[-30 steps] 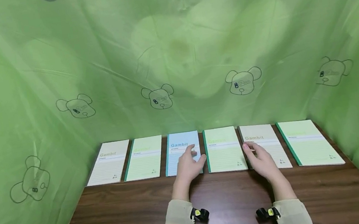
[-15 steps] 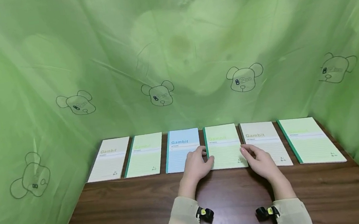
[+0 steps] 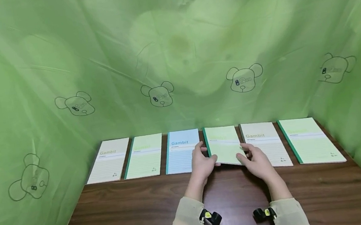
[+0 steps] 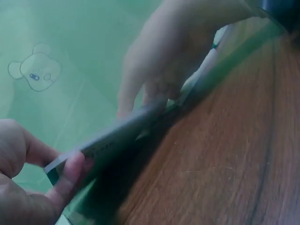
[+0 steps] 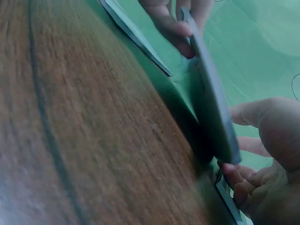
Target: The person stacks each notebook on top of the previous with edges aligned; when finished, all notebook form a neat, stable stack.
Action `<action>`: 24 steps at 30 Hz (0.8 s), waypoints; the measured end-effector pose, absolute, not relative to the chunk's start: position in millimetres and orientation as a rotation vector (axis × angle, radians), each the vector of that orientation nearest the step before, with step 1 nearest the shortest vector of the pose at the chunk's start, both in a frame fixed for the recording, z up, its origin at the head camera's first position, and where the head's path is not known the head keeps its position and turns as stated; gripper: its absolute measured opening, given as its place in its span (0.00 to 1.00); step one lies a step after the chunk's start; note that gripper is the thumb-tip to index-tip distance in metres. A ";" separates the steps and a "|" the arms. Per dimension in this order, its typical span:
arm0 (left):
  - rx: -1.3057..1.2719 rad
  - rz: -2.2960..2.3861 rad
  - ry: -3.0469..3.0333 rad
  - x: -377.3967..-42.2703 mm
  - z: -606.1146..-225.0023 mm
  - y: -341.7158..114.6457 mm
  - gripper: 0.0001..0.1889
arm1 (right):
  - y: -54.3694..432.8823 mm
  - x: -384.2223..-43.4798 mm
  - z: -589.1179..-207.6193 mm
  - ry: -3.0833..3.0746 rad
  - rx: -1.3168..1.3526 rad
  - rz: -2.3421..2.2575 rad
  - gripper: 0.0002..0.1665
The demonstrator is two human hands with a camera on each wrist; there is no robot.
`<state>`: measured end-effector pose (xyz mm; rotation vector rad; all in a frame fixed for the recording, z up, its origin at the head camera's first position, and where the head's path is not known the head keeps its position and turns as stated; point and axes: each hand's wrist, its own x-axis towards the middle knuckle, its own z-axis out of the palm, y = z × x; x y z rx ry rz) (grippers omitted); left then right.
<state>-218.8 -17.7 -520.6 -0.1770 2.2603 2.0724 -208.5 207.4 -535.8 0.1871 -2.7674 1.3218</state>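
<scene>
A pale green notebook (image 3: 223,144) with a dark green spine, fourth from the left in a row, has its near edge raised off the table. My left hand (image 3: 204,165) pinches its near left corner, thumb on the cover and fingers underneath. At the near right corner, my right hand (image 3: 257,161) grips it with the thumb on top. In the left wrist view the tilted notebook (image 4: 108,137) shows its thick edge between both hands. The right wrist view has the raised notebook (image 5: 213,98) with a dark gap beneath it and the right hand (image 5: 276,140) at its corner.
A blue notebook (image 3: 183,153) lies just left of the raised one and a white notebook (image 3: 265,143) just right. Another green notebook (image 3: 312,141) ends the row at right. Green (image 3: 143,156) and white (image 3: 108,160) notebooks lie at left. Green cloth (image 3: 193,51) encloses the brown table (image 3: 128,212).
My left hand has moved right from over the blue notebook to the green one. The right hand has closed on that notebook's other corner, and its near edge has risen.
</scene>
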 end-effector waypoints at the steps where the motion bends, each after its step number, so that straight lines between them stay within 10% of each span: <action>1: -0.208 2.118 2.198 -218.8 -521.3 -17.7 0.46 | 208.0 -208.0 -534.9 -2.768 0.140 1.352 0.35; 24: -0.072 1.951 2.277 -229.6 -515.8 -71.5 0.29 | 195.0 -210.5 -537.4 -2.518 -0.071 2.038 0.45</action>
